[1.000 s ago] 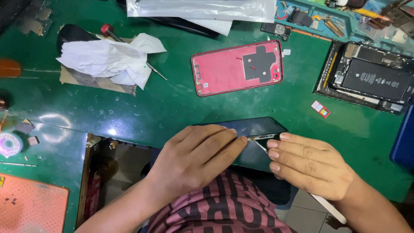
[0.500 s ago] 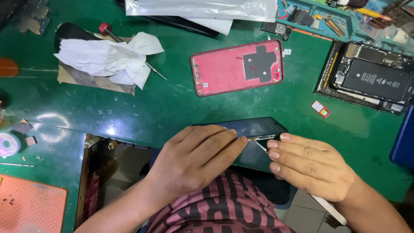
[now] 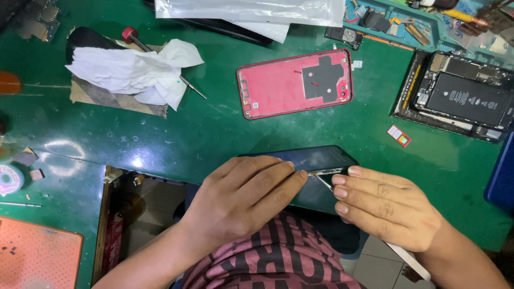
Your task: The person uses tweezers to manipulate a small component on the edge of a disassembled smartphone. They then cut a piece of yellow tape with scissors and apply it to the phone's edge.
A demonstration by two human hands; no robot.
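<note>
Nothing moved since before: our left hand (image 3: 243, 200) still grips the dark phone (image 3: 313, 160), right hand (image 3: 388, 206) still grasps the thin tool (image 3: 324, 182) at its edge.

Single head-worn view, looking steeply down from above onto a green work mat (image 3: 176, 134), close enough for left hand (image 3: 243, 200) and right hand (image 3: 385, 208) to fill the lower middle. Near edge of the bench low in frame, far clutter along the top. No second view, so nothing shared.
</note>
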